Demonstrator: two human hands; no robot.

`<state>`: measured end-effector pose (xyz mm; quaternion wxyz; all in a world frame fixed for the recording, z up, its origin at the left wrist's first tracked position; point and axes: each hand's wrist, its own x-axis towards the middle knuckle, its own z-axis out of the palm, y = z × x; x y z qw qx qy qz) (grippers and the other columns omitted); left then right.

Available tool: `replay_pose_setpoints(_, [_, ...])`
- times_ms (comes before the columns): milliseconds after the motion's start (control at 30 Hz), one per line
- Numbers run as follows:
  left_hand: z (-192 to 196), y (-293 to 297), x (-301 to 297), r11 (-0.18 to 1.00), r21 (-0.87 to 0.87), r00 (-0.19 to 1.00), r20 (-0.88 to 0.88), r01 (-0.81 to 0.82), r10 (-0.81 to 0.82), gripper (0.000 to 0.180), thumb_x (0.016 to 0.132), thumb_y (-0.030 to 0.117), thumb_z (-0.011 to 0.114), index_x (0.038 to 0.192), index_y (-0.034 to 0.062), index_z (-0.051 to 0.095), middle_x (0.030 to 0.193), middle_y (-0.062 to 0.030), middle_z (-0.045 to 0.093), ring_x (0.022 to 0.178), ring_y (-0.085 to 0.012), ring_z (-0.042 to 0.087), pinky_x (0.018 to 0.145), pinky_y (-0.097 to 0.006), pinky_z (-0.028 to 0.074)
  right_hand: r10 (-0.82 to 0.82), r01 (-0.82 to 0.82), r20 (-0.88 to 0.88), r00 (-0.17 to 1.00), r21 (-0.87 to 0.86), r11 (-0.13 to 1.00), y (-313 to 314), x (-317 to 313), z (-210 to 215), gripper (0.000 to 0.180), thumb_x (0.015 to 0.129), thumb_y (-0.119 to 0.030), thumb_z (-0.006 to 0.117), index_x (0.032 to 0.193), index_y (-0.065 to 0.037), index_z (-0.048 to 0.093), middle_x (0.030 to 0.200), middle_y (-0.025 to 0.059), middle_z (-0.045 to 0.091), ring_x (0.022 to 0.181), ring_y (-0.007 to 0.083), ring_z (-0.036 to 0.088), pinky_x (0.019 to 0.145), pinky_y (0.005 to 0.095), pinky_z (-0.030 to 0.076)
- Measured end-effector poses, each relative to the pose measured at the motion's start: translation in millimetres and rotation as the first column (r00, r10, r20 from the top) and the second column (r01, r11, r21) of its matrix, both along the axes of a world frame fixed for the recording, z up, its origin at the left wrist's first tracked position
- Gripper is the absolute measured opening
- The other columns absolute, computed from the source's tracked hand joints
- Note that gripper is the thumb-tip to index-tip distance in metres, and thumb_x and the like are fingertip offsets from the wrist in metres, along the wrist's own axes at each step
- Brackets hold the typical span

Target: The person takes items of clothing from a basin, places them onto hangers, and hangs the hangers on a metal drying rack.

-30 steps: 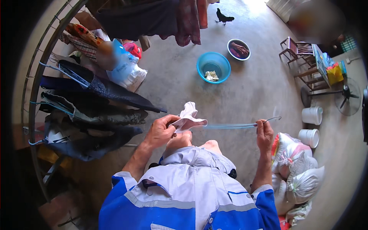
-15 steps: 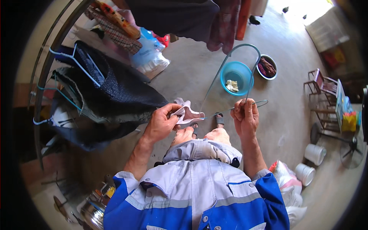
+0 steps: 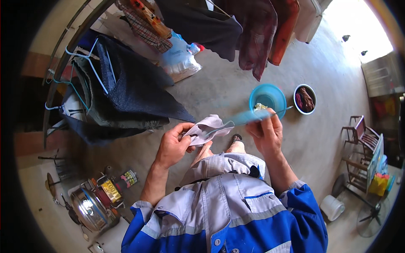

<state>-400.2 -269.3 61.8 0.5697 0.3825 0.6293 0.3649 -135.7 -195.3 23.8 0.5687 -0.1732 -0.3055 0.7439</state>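
My left hand (image 3: 171, 145) is closed on the edge of a small, pale pink cloth garment (image 3: 206, 128), holding it spread in front of my lap. A thin teal wire hanger (image 3: 242, 118), smeared by motion, reaches from my right hand to the garment. Its near end lies inside the garment's opening. My right hand (image 3: 268, 134) pinches the hanger toward its other end, and the fingers are slightly blurred.
Beyond my hands stand a turquoise basin (image 3: 252, 98) holding a pale cloth and a white-rimmed bowl (image 3: 314, 110) of dark laundry. Dark garments (image 3: 135, 84) hang at left, others (image 3: 257, 33) ahead. A wooden chair (image 3: 360, 130), fan (image 3: 373, 215) and white bucket (image 3: 332, 207) are at right.
The hanger, whose long loop stood up away from me, has swung down nearly flat between my hands. Its end sits deeper in the garment. The whole view has shifted.
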Motion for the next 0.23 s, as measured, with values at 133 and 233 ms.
replay_pose_setpoints(133, [-2,-2,14,0.999,0.007,0.998,0.032,-0.05,0.05,0.032,0.089,-0.005,0.047,0.118,-0.0043,0.06,0.095,-0.0076,0.068,0.072,-0.0092,0.064,0.062,-0.025,0.054,0.03,-0.034,0.029,0.999,0.118,0.992,15,12,7,0.015,0.107,-0.014,0.042,0.103,-0.002,0.051,0.085,0.0092,0.054,0.061,0.0091,0.04,0.055,0.0252,0.034])
replay_pose_setpoints(233, [-1,-3,23,0.998,-0.003,0.994,0.081,-0.069,0.069,0.035,0.089,-0.005,0.048,0.123,-0.0023,0.059,0.104,-0.0092,0.067,0.086,-0.0112,0.068,0.069,-0.027,0.059,0.124,-0.126,0.045,0.991,0.048,0.991,18,12,-8,0.016,0.107,-0.015,0.042,0.103,-0.002,0.051,0.088,0.0124,0.056,0.065,0.0106,0.045,0.056,0.0258,0.038])
